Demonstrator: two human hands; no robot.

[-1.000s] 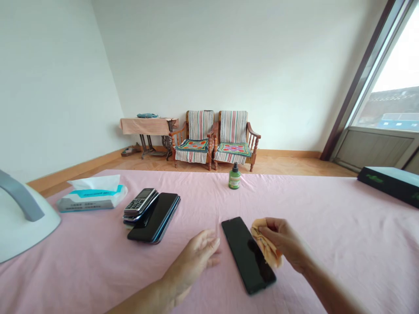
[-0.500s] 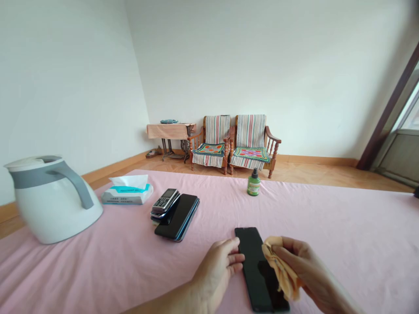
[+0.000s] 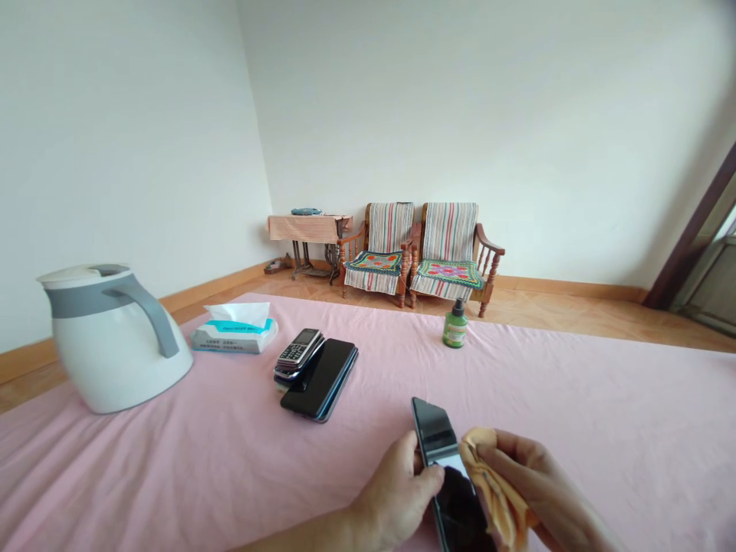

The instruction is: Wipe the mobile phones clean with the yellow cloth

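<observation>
A black smartphone (image 3: pixel 438 425) is tilted up off the pink sheet, its glossy screen catching a pale reflection. My left hand (image 3: pixel 396 491) grips its left edge, thumb on the screen and fingers mostly hidden behind. Pinched in my right hand (image 3: pixel 532 471) is a crumpled yellow-orange cloth (image 3: pixel 497 491), which hangs beside the phone's right edge; whether it touches the phone I cannot tell. Left of my hands lies a stack of smartphones (image 3: pixel 322 379), with a keypad phone (image 3: pixel 300 347) on top of a smaller pile leaning against it.
On the pink sheet (image 3: pixel 230 460) stand a white and grey jug (image 3: pixel 115 345) at left, a tissue pack (image 3: pixel 234 335) beside it, and a green pump bottle (image 3: pixel 455 328) near the far edge. Two wooden armchairs (image 3: pixel 447 241) and a cloth-covered sewing table (image 3: pixel 310 228) are against the wall.
My left hand has gone from resting at the phone's edge to gripping it, and the phone's left side is raised from the sheet. The cloth stays in my right hand. The view has shifted slightly.
</observation>
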